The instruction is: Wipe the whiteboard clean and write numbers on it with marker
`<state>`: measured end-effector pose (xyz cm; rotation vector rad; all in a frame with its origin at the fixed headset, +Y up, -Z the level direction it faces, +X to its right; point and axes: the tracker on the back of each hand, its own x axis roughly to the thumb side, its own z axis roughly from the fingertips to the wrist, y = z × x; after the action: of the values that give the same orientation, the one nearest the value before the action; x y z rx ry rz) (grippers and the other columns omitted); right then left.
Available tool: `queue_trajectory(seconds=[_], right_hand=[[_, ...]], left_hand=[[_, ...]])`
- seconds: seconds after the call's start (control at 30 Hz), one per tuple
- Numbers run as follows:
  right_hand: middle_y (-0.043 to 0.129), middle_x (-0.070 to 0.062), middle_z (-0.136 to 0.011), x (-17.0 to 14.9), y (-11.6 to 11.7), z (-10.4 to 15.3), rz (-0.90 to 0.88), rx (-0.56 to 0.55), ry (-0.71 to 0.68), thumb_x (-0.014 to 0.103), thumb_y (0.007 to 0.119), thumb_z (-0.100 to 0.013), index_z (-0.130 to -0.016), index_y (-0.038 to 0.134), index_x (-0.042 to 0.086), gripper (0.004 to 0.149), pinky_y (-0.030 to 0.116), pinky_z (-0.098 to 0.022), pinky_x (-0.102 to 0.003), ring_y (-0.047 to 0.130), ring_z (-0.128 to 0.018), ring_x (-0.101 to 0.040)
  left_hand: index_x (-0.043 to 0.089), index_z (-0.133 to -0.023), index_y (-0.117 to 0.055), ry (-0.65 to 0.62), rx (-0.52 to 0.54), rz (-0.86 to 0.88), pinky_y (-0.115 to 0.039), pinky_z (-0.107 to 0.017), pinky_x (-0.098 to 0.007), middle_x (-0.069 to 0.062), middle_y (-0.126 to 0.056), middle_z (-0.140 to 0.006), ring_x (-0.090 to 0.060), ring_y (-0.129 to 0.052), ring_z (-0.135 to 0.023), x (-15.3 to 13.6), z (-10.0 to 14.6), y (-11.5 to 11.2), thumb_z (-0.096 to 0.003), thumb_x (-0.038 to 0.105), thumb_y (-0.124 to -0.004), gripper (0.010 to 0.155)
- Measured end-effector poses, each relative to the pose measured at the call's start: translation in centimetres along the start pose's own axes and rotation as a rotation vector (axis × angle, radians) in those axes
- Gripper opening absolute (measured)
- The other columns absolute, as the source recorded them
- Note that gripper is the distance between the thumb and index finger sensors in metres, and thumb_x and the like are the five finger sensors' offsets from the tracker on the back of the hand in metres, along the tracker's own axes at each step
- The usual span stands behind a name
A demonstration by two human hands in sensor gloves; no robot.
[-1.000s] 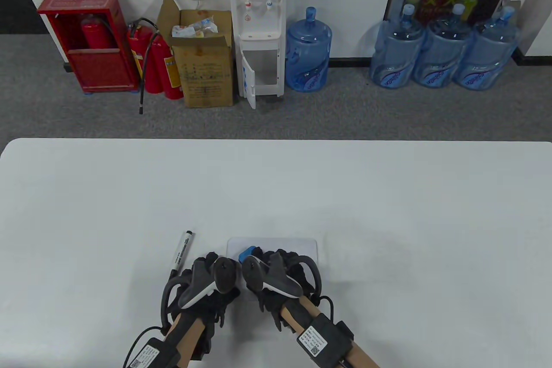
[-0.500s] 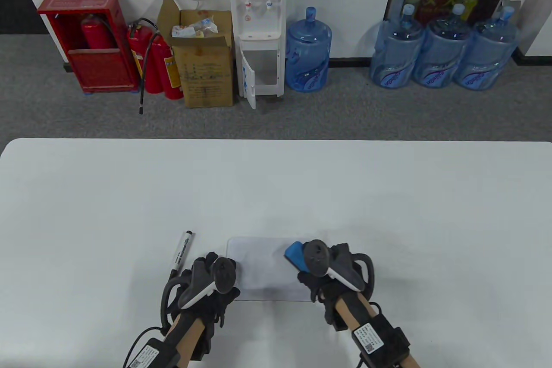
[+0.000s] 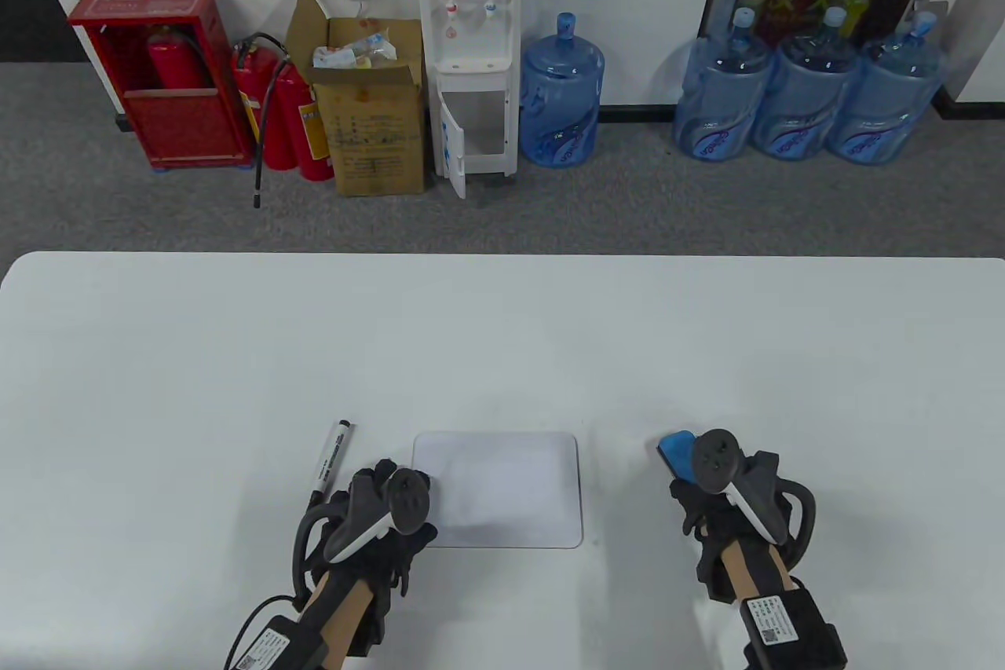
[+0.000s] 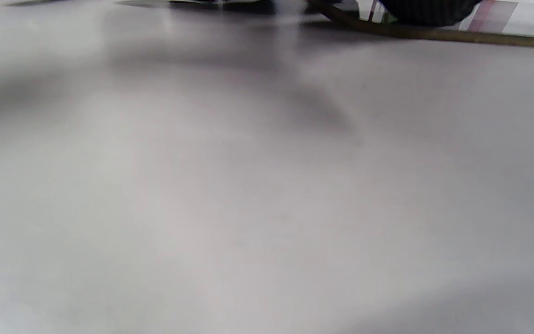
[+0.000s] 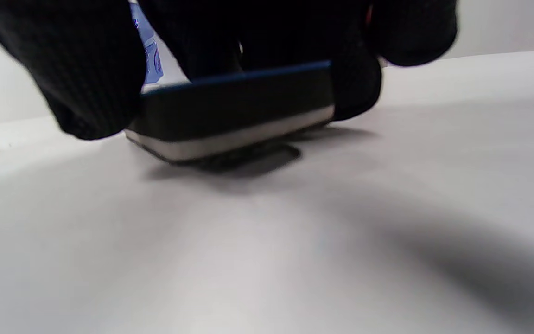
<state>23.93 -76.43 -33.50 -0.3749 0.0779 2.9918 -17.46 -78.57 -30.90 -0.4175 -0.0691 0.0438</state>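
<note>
A small blank whiteboard [image 3: 502, 485] with rounded corners lies flat near the table's front edge. A black-and-white marker [image 3: 331, 458] lies to its left, capped and untouched. My left hand [image 3: 392, 485] rests on the table at the whiteboard's lower left corner; the tracker hides most of its fingers. My right hand [image 3: 695, 485] is to the right of the board and off it, gripping a blue eraser [image 3: 675, 452]. In the right wrist view the gloved fingers [image 5: 86, 74] clasp the eraser [image 5: 234, 113], its white felt side down and tilted just over the table.
The white table [image 3: 502, 340] stretches wide beyond the board. Behind its far edge, on the floor, stand a water dispenser [image 3: 469, 42], a cardboard box [image 3: 375, 128], fire extinguishers [image 3: 286, 116] and several blue water jugs [image 3: 809, 93]. The left wrist view shows only blurred tabletop [image 4: 267, 185].
My right hand has carried the eraser rightwards across the whiteboard and off its right edge onto the table. The left hand, marker and board have stayed still.
</note>
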Motion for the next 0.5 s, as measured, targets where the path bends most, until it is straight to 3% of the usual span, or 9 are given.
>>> queue_trajectory(seconds=[0.17, 0.33, 0.5], right_hand=[[0.068, -0.013, -0.099, 0.1, -0.4, 0.3, -0.004, 0.003, -0.013, 0.055, 0.085, -0.037, -0.103, 0.066, 0.022, 0.076, 0.059, -0.063, -0.06, 0.08, -0.081, -0.037], [0.07, -0.013, -0.097, 2.2, -2.7, 2.2, -0.091, -0.059, -0.162, 0.056, 0.083, -0.038, -0.102, 0.068, 0.022, 0.075, 0.061, -0.061, -0.059, 0.081, -0.08, -0.036], [0.072, -0.013, -0.096, 3.7, -2.6, 3.7, -0.175, -0.049, -0.247, 0.055, 0.083, -0.039, -0.101, 0.07, 0.021, 0.072, 0.062, -0.061, -0.059, 0.082, -0.079, -0.036]], left_hand=[[0.043, -0.111, -0.034, 0.001, -0.002, 0.004, -0.034, -0.082, -0.066, -0.007, -0.023, -0.126, -0.044, -0.031, -0.115, 0.0, 0.0, 0.0, -0.048, 0.057, -0.06, 0.069], [0.043, -0.111, -0.034, 0.001, -0.001, 0.006, -0.034, -0.082, -0.066, -0.007, -0.023, -0.126, -0.044, -0.031, -0.115, 0.0, 0.0, 0.0, -0.0481, 0.057, -0.059, 0.069], [0.044, -0.111, -0.034, 0.004, -0.011, 0.008, -0.034, -0.082, -0.065, -0.007, -0.022, -0.126, -0.043, -0.03, -0.115, 0.0, 0.0, 0.0, -0.0482, 0.057, -0.06, 0.069]])
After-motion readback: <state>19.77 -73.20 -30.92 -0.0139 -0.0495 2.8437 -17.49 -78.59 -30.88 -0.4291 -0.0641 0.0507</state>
